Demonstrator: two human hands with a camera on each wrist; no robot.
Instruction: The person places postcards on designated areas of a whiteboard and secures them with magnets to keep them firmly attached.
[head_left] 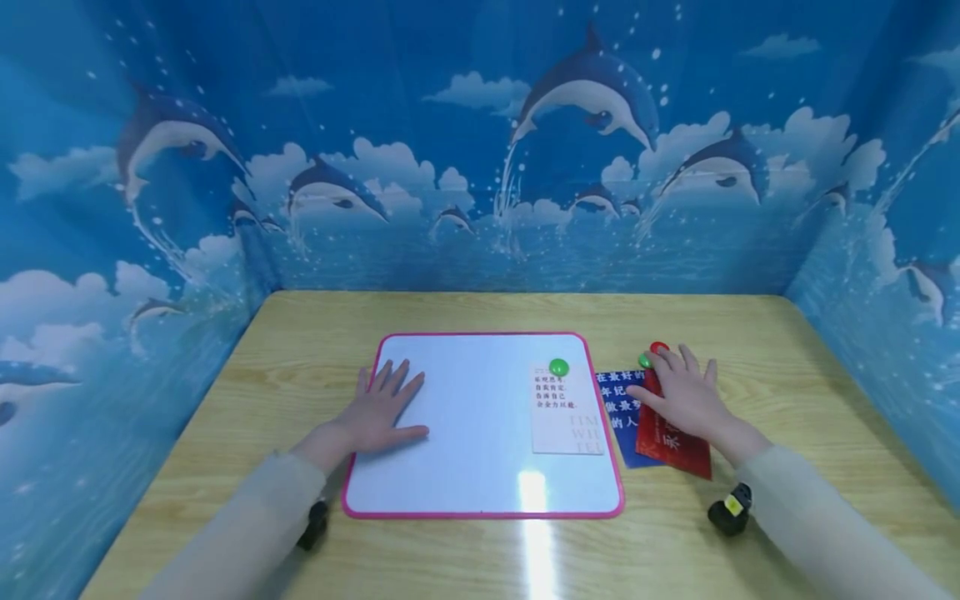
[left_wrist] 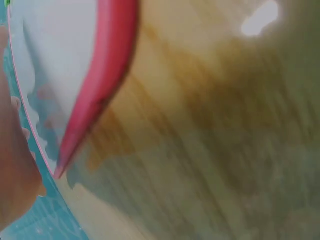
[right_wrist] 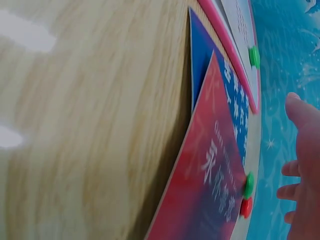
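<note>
A pink-framed whiteboard (head_left: 465, 433) lies on the table. My left hand (head_left: 381, 414) is over its left edge with the fingers spread, holding nothing. On the board's right side is a white printed card (head_left: 562, 433) with a green round magnet (head_left: 558, 367) at its top. My right hand (head_left: 686, 402), fingers extended, is over a red card (head_left: 678, 454) that partly covers a blue card (head_left: 622, 417). Near its fingers are a second green magnet (right_wrist: 249, 185) and a red magnet (right_wrist: 246, 207). Whether either hand touches what lies under it, I cannot tell.
The wooden table (head_left: 450, 550) reaches back to a blue curtain (head_left: 450, 233) printed with dolphins, which also hangs along both sides. Black devices sit at the wrists, one by the right sleeve (head_left: 817, 517). Light glares off the board and table.
</note>
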